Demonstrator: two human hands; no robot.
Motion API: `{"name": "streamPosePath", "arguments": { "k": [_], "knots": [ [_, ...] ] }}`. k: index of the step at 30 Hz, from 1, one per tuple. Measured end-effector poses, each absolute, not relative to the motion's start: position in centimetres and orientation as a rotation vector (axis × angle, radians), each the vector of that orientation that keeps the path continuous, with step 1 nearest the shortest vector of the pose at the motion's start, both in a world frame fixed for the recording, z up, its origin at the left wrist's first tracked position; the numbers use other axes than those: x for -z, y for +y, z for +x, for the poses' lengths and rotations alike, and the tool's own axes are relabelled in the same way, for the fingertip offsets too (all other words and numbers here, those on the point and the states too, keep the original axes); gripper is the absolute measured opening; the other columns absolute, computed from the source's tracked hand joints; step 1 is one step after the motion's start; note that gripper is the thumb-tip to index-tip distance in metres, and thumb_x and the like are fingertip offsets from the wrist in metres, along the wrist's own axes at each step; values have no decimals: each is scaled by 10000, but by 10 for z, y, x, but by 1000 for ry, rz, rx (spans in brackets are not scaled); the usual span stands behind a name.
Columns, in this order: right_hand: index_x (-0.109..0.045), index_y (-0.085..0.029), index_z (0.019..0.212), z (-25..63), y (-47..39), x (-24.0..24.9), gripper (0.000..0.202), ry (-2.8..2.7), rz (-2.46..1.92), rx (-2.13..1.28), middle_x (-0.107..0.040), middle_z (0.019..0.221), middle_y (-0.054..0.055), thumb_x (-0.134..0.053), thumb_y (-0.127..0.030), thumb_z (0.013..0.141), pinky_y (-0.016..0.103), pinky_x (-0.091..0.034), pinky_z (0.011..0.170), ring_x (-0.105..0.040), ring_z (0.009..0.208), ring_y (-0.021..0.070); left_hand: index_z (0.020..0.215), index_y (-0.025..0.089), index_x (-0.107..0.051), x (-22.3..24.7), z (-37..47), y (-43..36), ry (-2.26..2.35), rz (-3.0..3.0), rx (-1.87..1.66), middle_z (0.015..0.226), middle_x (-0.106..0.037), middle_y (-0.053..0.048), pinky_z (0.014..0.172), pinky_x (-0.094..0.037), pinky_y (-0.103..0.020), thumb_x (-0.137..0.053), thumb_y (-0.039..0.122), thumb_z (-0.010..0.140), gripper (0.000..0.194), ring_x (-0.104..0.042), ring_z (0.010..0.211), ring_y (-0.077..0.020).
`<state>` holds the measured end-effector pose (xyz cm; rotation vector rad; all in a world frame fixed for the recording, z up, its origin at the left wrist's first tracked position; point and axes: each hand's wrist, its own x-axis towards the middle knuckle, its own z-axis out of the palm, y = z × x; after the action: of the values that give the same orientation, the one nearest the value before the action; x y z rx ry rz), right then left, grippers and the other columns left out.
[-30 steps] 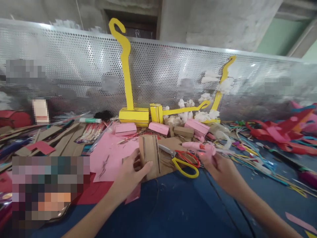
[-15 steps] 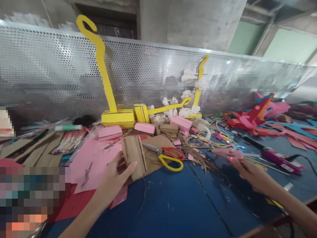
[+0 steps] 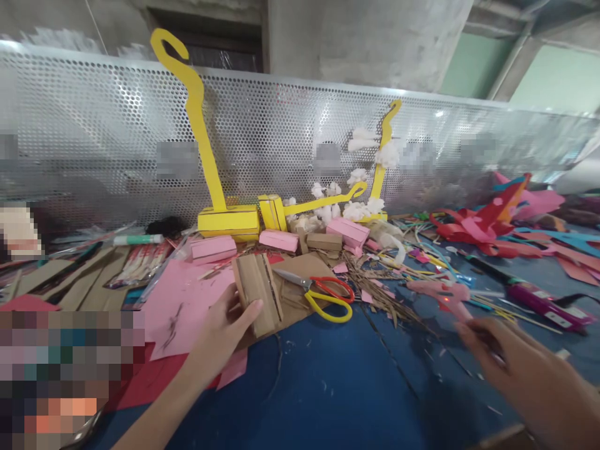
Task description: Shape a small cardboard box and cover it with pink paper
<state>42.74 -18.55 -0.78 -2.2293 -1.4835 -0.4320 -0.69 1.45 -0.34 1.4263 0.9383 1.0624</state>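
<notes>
My left hand point(image 3: 234, 322) grips a small flat block of layered cardboard point(image 3: 255, 294), thumb on its near face and fingers behind its left side. My right hand point(image 3: 520, 362) has curled fingers around the lower end of the handle of a pink hot glue gun point(image 3: 438, 290). A red light glows on the gun, and its nozzle points left. Part of the grip is hidden by the fingers. Scissors point(image 3: 328, 300) with one red and one yellow handle lie partly open on a brown cardboard sheet point(image 3: 300, 306), right of the block.
Yellow hooked paper shapes point(image 3: 229, 222) stand against a perforated metal panel point(image 3: 281, 125). Pink paper blocks point(image 3: 213, 248), cardboard strips and scraps cover the back of the blue table point(image 3: 337, 381). A purple tool point(image 3: 544, 300) with a cord lies at right; pink sheets point(image 3: 173, 306) spread at left.
My right hand has shifted right and toward me, baring more of the glue gun's handle. My left hand still holds the cardboard block in place. The view has turned slightly left.
</notes>
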Motion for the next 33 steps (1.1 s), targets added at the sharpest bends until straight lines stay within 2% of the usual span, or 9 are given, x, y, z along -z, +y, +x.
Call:
{"name": "streamPosePath", "arguments": {
  "k": [3, 5, 9, 12, 16, 21, 26, 30, 33],
  "knots": [
    [-642, -346, 965, 391, -170, -5, 279, -1646, -2108, 139, -766, 991, 71, -468, -564, 955, 435, -554, 674, -745, 781, 313, 1300, 193, -558, 5, -8, 16, 937, 1398, -1082, 1362, -674, -171, 939, -596, -448, -755, 526, 825, 612, -702, 1164, -325],
    [-681, -319, 946, 371, -152, -15, 306, -1807, -1983, 36, -766, 992, 66, -463, -533, 974, 418, -558, 733, -738, 859, 304, 1323, 196, -541, 5, -8, 16, 934, 1367, -1080, 1368, -670, -174, 936, -595, -453, -753, 529, 829, 633, -703, 1164, -324],
    [-706, -268, 1019, 348, -110, -26, 279, -2058, -1804, -134, -755, 1048, 62, -442, -360, 1025, 362, -540, 842, -713, 961, 251, 1311, 186, -552, 3, -7, 15, 933, 1350, -1089, 1369, -667, -178, 970, -580, -468, -751, 530, 826, 627, -696, 1182, -327],
    [-708, -232, 976, 342, -81, -22, 234, -2155, -1800, -75, -732, 1063, 92, -477, -263, 989, 394, -501, 952, -672, 1083, 276, 1285, 186, -568, 1, -7, 14, 922, 1342, -1093, 1359, -676, -171, 980, -575, -471, -752, 516, 824, 596, -696, 1183, -326],
    [-670, -194, 943, 341, -54, -13, 136, -2130, -1896, -64, -684, 1006, 102, -552, -262, 944, 377, -493, 866, -648, 969, 266, 1278, 189, -560, 1, -7, 14, 896, 1344, -1080, 1367, -670, -173, 980, -574, -479, -741, 487, 845, 556, -698, 1175, -322],
    [-693, -189, 964, 343, -31, -8, 140, -2146, -1856, -97, -685, 972, 90, -609, -292, 922, 353, -465, 840, -627, 936, 251, 1280, 202, -574, 4, -7, 14, 880, 1348, -1092, 1360, -678, -163, 963, -579, -467, -728, 473, 862, 522, -705, 1161, -316],
    [-660, -192, 852, 344, -22, -10, 92, -2184, -1862, -120, -686, 899, 75, -626, -271, 882, 336, -467, 786, -630, 873, 239, 1294, 199, -575, 4, -7, 14, 889, 1369, -1097, 1363, -677, -159, 943, -588, -454, -734, 488, 854, 550, -706, 1153, -317],
    [-612, -208, 821, 343, -30, -29, 94, -2192, -1884, -112, -696, 831, 51, -570, -257, 889, 317, -454, 706, -632, 766, 215, 1298, 195, -567, -2, -7, 12, 889, 1356, -1089, 1351, -683, -159, 935, -591, -446, -735, 519, 843, 584, -701, 1159, -316],
    [-632, -217, 858, 345, -39, -49, 144, -2197, -1890, -79, -707, 796, 46, -507, -265, 911, 320, -453, 670, -633, 710, 215, 1267, 201, -587, -8, -7, 9, 929, 1324, -1089, 1334, -694, -148, 870, -609, -414, -744, 543, 822, 583, -716, 1118, -311]
  ]
}}
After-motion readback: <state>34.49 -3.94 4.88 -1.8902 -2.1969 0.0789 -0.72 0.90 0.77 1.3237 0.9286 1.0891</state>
